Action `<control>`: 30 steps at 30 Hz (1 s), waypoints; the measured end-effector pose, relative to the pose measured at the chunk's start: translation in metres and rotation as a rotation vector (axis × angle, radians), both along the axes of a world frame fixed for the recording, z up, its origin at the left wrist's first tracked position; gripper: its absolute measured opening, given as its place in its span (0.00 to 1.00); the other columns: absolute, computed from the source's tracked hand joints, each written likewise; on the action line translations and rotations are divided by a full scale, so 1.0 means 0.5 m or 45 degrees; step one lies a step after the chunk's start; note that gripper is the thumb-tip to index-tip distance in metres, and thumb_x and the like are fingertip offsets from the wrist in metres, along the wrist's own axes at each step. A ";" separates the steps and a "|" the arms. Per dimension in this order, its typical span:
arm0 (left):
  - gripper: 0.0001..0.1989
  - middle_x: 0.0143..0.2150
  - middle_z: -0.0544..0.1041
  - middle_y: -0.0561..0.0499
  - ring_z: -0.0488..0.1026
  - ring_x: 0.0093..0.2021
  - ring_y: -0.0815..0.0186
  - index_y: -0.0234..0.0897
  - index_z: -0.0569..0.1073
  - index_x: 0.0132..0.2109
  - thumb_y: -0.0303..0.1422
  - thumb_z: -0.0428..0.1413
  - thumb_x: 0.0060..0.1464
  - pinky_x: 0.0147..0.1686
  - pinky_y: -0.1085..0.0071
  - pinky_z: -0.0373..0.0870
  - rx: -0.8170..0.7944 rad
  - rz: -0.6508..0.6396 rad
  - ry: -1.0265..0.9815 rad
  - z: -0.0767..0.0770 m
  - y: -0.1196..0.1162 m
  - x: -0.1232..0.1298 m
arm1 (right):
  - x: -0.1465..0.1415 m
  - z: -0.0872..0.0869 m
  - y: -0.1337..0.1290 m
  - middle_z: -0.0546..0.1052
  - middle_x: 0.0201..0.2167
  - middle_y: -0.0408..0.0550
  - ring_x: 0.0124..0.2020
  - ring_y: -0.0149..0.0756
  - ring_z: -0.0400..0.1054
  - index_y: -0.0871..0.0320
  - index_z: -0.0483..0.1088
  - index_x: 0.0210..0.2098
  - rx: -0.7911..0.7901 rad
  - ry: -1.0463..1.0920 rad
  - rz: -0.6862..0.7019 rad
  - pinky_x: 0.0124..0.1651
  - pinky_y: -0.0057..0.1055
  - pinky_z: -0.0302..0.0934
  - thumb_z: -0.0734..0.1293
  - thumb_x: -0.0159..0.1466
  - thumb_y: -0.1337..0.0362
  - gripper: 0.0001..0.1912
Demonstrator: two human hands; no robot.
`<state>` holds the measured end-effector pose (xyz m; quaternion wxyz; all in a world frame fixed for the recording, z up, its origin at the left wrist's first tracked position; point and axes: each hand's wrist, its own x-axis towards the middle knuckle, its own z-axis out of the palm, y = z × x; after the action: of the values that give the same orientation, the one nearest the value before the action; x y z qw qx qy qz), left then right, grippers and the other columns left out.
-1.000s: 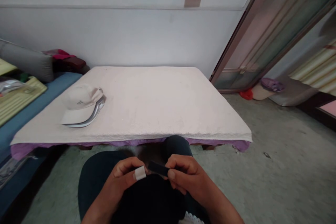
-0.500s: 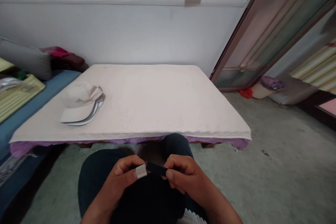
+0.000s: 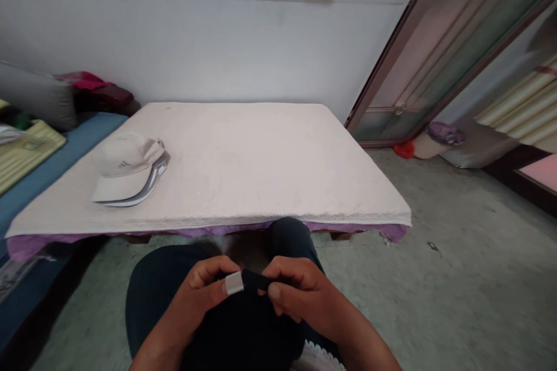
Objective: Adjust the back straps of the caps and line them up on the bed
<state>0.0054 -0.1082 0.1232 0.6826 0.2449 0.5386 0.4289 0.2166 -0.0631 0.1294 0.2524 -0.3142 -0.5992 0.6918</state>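
In front of my lap, my left hand [image 3: 209, 290] and my right hand [image 3: 296, 287] face each other, fingers pinched. A short black strap [image 3: 256, 280] runs between them. The fingers of my right hand clasp one end, while its other end meets the left fingertips. A small white piece [image 3: 234, 283], possibly tape or a label, lies across the tip of my left thumb. Beneath the hands is a dark mass [image 3: 248, 330] on my lap; whether it is clothing or a separate item I cannot tell. Several stacked pale caps [image 3: 126, 168] sit on the covered table.
A low table [image 3: 243, 168] with a pale cover and purple underlayer stands before my knees. To the left is a blue-covered seat [image 3: 93, 133] with a grey cushion [image 3: 39, 93]. A sliding glass door [image 3: 404, 81] and grey floor [image 3: 461, 249] lie to the right.
My right hand has moved slightly left along the strap, so a shorter length shows between the hands. The left hand keeps its place; the view has tilted down a little.
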 end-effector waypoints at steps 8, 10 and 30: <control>0.10 0.26 0.81 0.51 0.73 0.25 0.69 0.38 0.79 0.30 0.37 0.68 0.40 0.27 0.76 0.65 0.022 -0.057 -0.029 0.016 0.008 0.008 | -0.002 0.006 0.004 0.66 0.18 0.39 0.16 0.22 0.53 0.62 0.73 0.32 -0.079 0.049 0.023 0.17 0.20 0.45 0.65 0.62 0.62 0.09; 0.10 0.27 0.81 0.51 0.74 0.26 0.67 0.38 0.78 0.31 0.37 0.68 0.41 0.28 0.75 0.66 0.008 -0.070 -0.022 0.013 0.010 0.008 | -0.001 0.002 0.006 0.66 0.17 0.38 0.15 0.21 0.52 0.62 0.72 0.32 -0.117 0.085 0.018 0.17 0.20 0.43 0.65 0.62 0.62 0.09; 0.06 0.24 0.79 0.53 0.71 0.23 0.71 0.37 0.77 0.31 0.35 0.64 0.47 0.24 0.78 0.63 0.407 -0.175 -0.098 0.099 0.225 0.017 | -0.029 0.067 0.187 0.63 0.17 0.37 0.16 0.21 0.50 0.61 0.71 0.34 -0.163 0.376 -0.071 0.17 0.20 0.40 0.66 0.63 0.58 0.11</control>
<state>0.0140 0.0042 0.1727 0.6828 0.3701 0.4189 0.4704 0.2023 0.0302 0.1630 0.3363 -0.2408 -0.5014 0.7599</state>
